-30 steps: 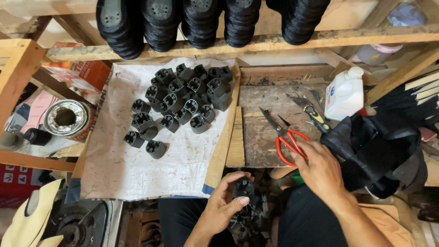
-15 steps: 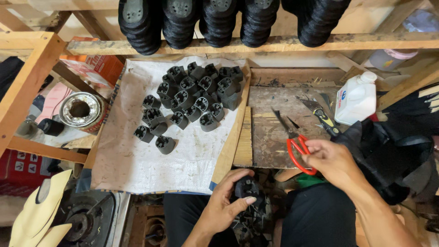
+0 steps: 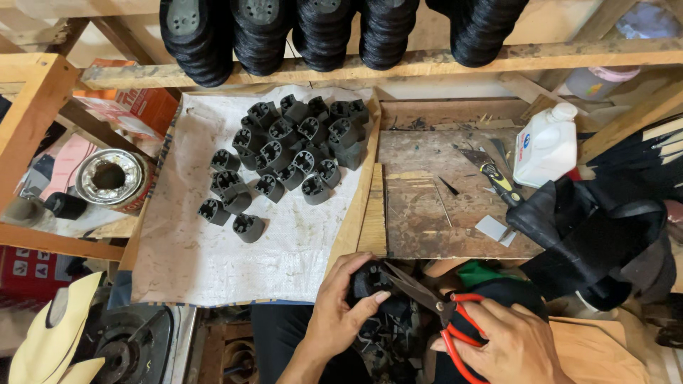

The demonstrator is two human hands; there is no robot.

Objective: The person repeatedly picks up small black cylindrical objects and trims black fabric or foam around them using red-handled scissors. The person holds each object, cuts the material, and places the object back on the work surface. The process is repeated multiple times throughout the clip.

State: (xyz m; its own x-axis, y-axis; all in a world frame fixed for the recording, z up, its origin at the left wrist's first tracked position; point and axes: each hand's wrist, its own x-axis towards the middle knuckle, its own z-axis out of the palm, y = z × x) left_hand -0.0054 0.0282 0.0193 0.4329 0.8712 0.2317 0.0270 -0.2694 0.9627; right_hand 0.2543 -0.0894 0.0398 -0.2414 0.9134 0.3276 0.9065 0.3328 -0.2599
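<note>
Showing a black heel block [image 3: 370, 279] pinched in the left hand [image 3: 340, 313], thumb on its near side and fingers curled over its far side, low in the view just below the front edge of the tabletop [image 3: 441, 213]. The right hand [image 3: 509, 345] lies just beside it to the right, closed through the loops of red-handled scissors [image 3: 445, 313]; the dark blades reach left and meet the block at its upper right edge, though whether they bite into it cannot be told. Beneath both hands sits a dark heap of similar pieces, blurred. Above and to the left, a white woven cloth [image 3: 235, 256] carries a cluster of dark grey heel blocks [image 3: 292, 153], hollow sides up, with several lying apart at lower left. To the right of the cloth, the worn wooden tabletop bears a yellow-handled knife [image 3: 498, 178], a small grey square [image 3: 491, 227] and a white plastic bottle [image 3: 546, 146]. Black shoe uppers [image 3: 594, 235] are piled at the right edge. Stacks of black soles [image 3: 341, 28] overhang a wooden shelf rail [image 3: 427, 64] at the top. A round metal tin [image 3: 110, 178] stands at far left.
</note>
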